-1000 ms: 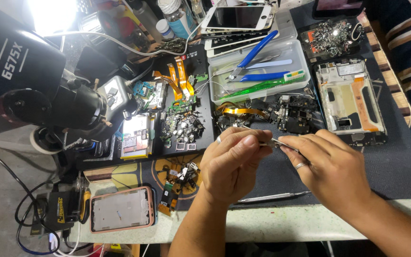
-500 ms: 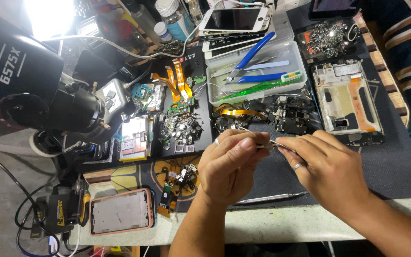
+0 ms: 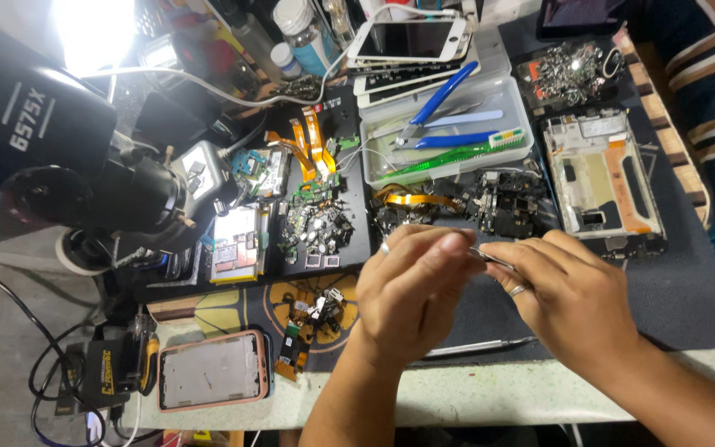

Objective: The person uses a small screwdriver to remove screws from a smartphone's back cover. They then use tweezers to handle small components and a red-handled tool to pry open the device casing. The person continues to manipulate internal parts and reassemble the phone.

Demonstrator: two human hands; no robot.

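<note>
Pinching: your left hand (image 3: 411,294) grips a tiny part, hidden by fingers.
Right hand (image 3: 568,302): you pinch tweezers (image 3: 492,259) against it.
Progress: part not yet set down on the mat (image 3: 688,306).

We see open dark mat (image 3: 688,306) right of our right hand (image 3: 573,310); ahead, loose circuit parts (image 3: 465,207) and the clear tray (image 3: 448,132) crowd the way, with the microscope (image 3: 59,165) blocking the left.
</note>
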